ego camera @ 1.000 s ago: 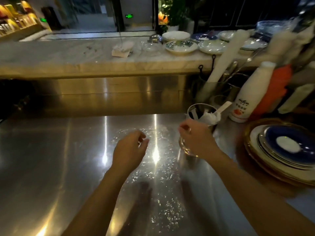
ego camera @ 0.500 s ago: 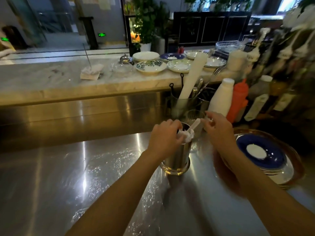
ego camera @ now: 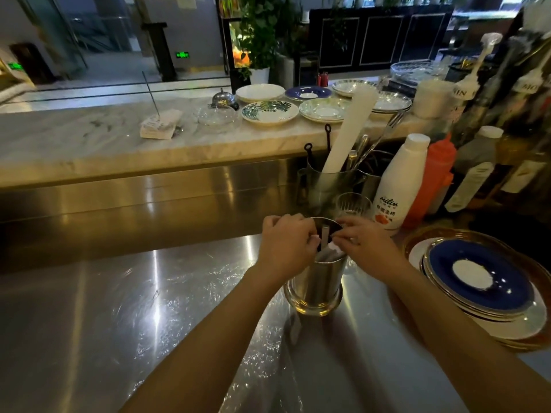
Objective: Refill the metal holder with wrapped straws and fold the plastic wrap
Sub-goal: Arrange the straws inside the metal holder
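Note:
A shiny metal holder (ego camera: 316, 283) stands upright on the steel counter, just right of centre. A few white paper-wrapped straws (ego camera: 325, 237) poke out of its mouth. My left hand (ego camera: 284, 247) curls over the holder's left rim, thumb against the straws. My right hand (ego camera: 368, 248) reaches in from the right and pinches the white straw ends at the rim. Clear crinkled plastic wrap (ego camera: 182, 293) lies flat on the counter under and left of my forearms; the holder's foot stands near its edge.
Behind the holder stand a small glass (ego camera: 353, 204), a utensil jar with a white roll (ego camera: 350, 135), a white bottle (ego camera: 398, 186) and an orange squeeze bottle (ego camera: 436, 174). Stacked plates with a blue one (ego camera: 480, 278) sit right. A marble ledge (ego camera: 89, 144) carries dishes.
My left hand left the plastic wrap and came up onto the holder's rim. My right hand shifted from the holder's side to the straws at its mouth, which now sit lower.

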A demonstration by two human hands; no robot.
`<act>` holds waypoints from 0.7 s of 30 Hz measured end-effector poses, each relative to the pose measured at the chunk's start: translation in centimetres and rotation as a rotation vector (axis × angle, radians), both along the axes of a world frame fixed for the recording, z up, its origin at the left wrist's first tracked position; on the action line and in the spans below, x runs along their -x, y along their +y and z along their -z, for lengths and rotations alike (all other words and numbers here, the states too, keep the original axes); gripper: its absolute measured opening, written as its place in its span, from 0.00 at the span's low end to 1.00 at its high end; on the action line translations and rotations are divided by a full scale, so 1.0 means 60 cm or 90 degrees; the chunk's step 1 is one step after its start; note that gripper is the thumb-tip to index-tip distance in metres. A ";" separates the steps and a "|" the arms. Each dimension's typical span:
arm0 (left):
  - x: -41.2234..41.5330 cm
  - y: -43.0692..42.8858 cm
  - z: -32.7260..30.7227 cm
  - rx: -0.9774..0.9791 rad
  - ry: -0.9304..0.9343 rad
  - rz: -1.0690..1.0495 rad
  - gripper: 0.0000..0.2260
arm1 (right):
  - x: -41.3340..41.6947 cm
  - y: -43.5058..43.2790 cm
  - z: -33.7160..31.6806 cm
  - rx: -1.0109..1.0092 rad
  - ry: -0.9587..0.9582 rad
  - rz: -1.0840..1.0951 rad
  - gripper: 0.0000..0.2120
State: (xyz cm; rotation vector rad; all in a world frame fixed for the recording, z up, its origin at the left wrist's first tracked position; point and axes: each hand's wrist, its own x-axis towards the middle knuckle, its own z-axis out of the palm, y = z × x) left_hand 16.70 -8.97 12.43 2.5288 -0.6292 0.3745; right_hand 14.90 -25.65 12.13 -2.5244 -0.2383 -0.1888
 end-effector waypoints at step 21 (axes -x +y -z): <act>0.020 0.016 0.007 0.063 0.004 0.006 0.11 | 0.003 0.021 -0.064 0.074 0.086 -0.093 0.20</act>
